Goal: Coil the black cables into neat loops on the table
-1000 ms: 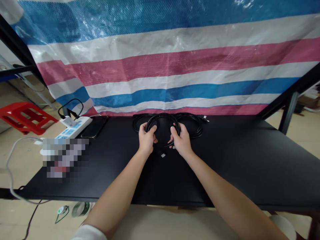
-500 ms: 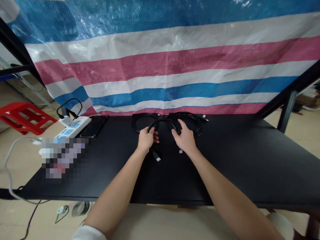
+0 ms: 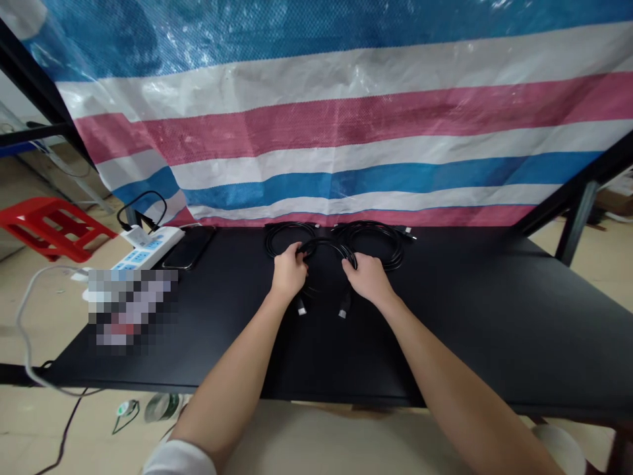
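Black cable coil in both hands, at the far part of the black counter; whether it touches the counter top, impossible to tell. Left hand closed around the left side of the loop, fingers curled over the strands. Right hand clasping the right side, fingertips pressed onto the cable. Neither hand released.

Below the hands, one plug end and another plug end, both trailing toward the near side. Just behind, flat on the counter, a left coil of similar black cable and a right coil of similar black cable, partly overlapped by the held loop in this view.

Likely handling: light, soft and limp, with a little spring left in the loops and a rubbery sheath, so strands apt to slide apart under a loose grip. Best hold: on opposite sides of the gathered strands, as now, rather than by the small, stiff plug ends.

Further left on the counter, a dark smartphone and a white power strip with a plug in it. Left of that, a pixelated patch hiding whatever lies there. Behind everything, a striped woven tarp; on the floor, a red plastic stool.
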Motion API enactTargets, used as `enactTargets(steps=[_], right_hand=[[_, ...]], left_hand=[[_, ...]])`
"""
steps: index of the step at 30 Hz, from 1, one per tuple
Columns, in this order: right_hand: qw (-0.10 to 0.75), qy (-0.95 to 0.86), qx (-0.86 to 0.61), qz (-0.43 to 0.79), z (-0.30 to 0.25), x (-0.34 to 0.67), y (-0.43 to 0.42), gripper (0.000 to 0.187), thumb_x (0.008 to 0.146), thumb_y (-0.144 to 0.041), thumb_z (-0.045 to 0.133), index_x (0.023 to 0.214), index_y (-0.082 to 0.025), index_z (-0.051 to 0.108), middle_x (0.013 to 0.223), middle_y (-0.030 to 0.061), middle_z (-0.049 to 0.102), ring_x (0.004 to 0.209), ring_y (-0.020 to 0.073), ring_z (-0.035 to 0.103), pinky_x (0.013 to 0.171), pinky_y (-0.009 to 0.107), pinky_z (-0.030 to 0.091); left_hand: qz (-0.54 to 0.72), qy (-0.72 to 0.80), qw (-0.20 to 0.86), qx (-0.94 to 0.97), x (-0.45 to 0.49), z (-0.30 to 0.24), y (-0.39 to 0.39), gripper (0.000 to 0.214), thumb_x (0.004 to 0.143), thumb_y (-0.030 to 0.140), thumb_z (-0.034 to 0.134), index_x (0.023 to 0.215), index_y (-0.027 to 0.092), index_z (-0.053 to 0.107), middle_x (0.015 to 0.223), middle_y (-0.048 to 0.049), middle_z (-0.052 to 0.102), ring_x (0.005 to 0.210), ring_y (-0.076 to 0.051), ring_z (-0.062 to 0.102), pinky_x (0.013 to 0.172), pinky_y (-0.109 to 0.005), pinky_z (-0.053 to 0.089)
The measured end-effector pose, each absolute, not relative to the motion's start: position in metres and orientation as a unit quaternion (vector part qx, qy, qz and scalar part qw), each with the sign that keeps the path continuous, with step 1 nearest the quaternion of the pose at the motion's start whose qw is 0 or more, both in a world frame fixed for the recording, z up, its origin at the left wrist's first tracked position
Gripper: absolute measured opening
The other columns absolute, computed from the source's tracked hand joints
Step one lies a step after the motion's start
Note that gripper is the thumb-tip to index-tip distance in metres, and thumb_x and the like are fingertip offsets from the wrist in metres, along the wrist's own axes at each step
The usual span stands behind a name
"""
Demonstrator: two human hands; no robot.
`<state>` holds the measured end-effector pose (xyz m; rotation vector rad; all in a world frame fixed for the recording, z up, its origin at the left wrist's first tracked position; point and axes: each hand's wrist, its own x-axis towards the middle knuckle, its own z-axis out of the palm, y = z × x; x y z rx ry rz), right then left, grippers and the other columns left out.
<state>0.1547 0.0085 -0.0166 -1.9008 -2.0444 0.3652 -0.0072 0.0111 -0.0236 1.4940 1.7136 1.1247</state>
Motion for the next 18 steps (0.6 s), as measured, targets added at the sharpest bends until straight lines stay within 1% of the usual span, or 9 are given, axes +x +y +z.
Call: enactTargets(steps=[2, 4, 5, 8, 10, 13, 15, 18], right_hand=[[0.175, -0.714, -0.664, 0.134, -0.02, 0.154, 0.008, 0.022, 0.087, -0.021, 0.041, 0.078, -0.016, 0.06, 0.074, 0.0086, 0.069, 0.071, 0.0205, 0.064, 0.068, 0.027, 0.041], [0.195, -0.714, -0.66, 0.127, -0.023, 0.153, 0.008, 0.022, 0.087, -0.021, 0.04, 0.081, -0.015, 0.06, 0.071, 0.0077, 0.068, 0.067, 0.0197, 0.063, 0.067, 0.027, 0.041], [0.205, -0.714, -0.659, 0.12, -0.025, 0.153, 0.008, 0.022, 0.087, -0.021, 0.04, 0.082, -0.015, 0.06, 0.069, 0.0074, 0.068, 0.065, 0.0197, 0.063, 0.066, 0.028, 0.041], [0.211, -0.718, -0.655, 0.102, -0.027, 0.152, 0.007, 0.023, 0.087, -0.023, 0.04, 0.083, -0.015, 0.061, 0.067, 0.0074, 0.067, 0.063, 0.0207, 0.063, 0.066, 0.029, 0.042], [0.198, -0.727, -0.651, 0.093, -0.027, 0.151, 0.007, 0.021, 0.086, -0.025, 0.042, 0.081, -0.015, 0.061, 0.069, 0.0088, 0.067, 0.067, 0.0224, 0.063, 0.067, 0.03, 0.043], [0.185, -0.743, -0.638, 0.083, -0.026, 0.147, 0.006, 0.018, 0.084, -0.025, 0.048, 0.089, -0.014, 0.061, 0.078, 0.0107, 0.069, 0.076, 0.0241, 0.064, 0.07, 0.031, 0.044], [0.174, -0.752, -0.631, 0.082, -0.025, 0.142, 0.007, 0.019, 0.084, -0.025, 0.048, 0.092, -0.014, 0.061, 0.08, 0.011, 0.069, 0.077, 0.024, 0.064, 0.07, 0.031, 0.045], [0.153, -0.756, -0.63, 0.09, -0.02, 0.131, 0.01, 0.02, 0.085, -0.03, 0.049, 0.085, -0.015, 0.062, 0.08, 0.0117, 0.068, 0.079, 0.0243, 0.064, 0.069, 0.031, 0.045]], left_hand=[[0.373, 0.665, 0.227, 0.605, -0.006, -0.025, 0.009, 0.035, 0.079, 0.006, 0.046, 0.11, 0.012, 0.061, 0.079, -0.0076, 0.07, 0.068, -0.018, 0.067, 0.07, -0.03, 0.052], [0.331, 0.671, 0.171, 0.64, -0.004, -0.024, 0.008, 0.033, 0.08, 0.009, 0.048, 0.11, 0.011, 0.061, 0.09, -0.0122, 0.071, 0.085, -0.023, 0.067, 0.079, -0.033, 0.051], [0.311, 0.676, 0.155, 0.65, -0.004, -0.023, 0.007, 0.031, 0.08, 0.01, 0.049, 0.109, 0.011, 0.061, 0.093, -0.0134, 0.07, 0.089, -0.025, 0.067, 0.081, -0.034, 0.05], [0.257, 0.702, 0.136, 0.65, -0.004, -0.018, 0.006, 0.029, 0.081, 0.012, 0.049, 0.107, 0.01, 0.062, 0.089, -0.0152, 0.071, 0.087, -0.028, 0.067, 0.076, -0.035, 0.051], [0.243, 0.718, 0.126, 0.64, -0.006, -0.015, 0.006, 0.029, 0.082, 0.011, 0.047, 0.107, 0.01, 0.063, 0.085, -0.0156, 0.071, 0.083, -0.028, 0.068, 0.074, -0.035, 0.051], [0.269, 0.718, 0.107, 0.633, -0.013, -0.014, 0.008, 0.031, 0.083, 0.011, 0.046, 0.108, 0.012, 0.064, 0.084, -0.0141, 0.071, 0.081, -0.026, 0.068, 0.074, -0.033, 0.051], [0.3, 0.708, 0.102, 0.632, -0.019, -0.014, 0.01, 0.032, 0.082, 0.01, 0.047, 0.108, 0.014, 0.065, 0.084, -0.0119, 0.072, 0.08, -0.024, 0.069, 0.075, -0.031, 0.05], [0.352, 0.689, 0.105, 0.625, -0.028, -0.016, 0.013, 0.033, 0.081, 0.009, 0.048, 0.106, 0.016, 0.067, 0.08, -0.0083, 0.073, 0.078, -0.021, 0.069, 0.077, -0.029, 0.05]])
